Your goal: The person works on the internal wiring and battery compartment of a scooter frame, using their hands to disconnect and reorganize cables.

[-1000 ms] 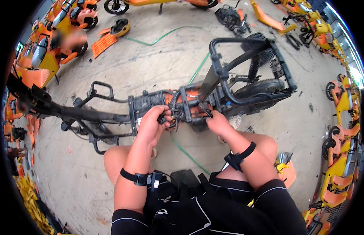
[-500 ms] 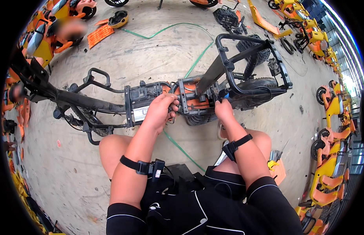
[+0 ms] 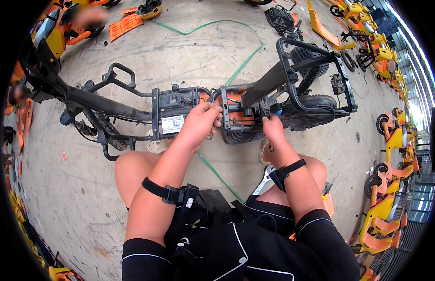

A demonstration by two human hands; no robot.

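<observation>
A stripped black scooter frame (image 3: 112,105) lies across in front of me, with an orange-lined compartment (image 3: 239,117) at its middle. My left hand (image 3: 203,124) is closed beside the frame's crossbar (image 3: 224,108). Its thumb and fingers are pinched together, hiding whatever is between them. Dark cables (image 3: 210,96) run just beyond those fingers. Right of the compartment, near the rear wheel (image 3: 316,102), my right hand (image 3: 273,129) is closed too. A dark thin piece shows above its fingers and a small black loop hangs below; I cannot make out its kind.
A silver wrench-like tool (image 3: 264,180) lies by my right thigh. Green strap (image 3: 245,61) runs across the concrete floor beyond and beneath the frame. Orange panels (image 3: 125,28) and a yellow helmet (image 3: 150,8) lie farther back. Yellow scooters (image 3: 390,187) stand along the right.
The view has shifted, so the frame sits farther right and slightly higher. My left hand is nearer the crossbar. The black loop below my right hand now shows.
</observation>
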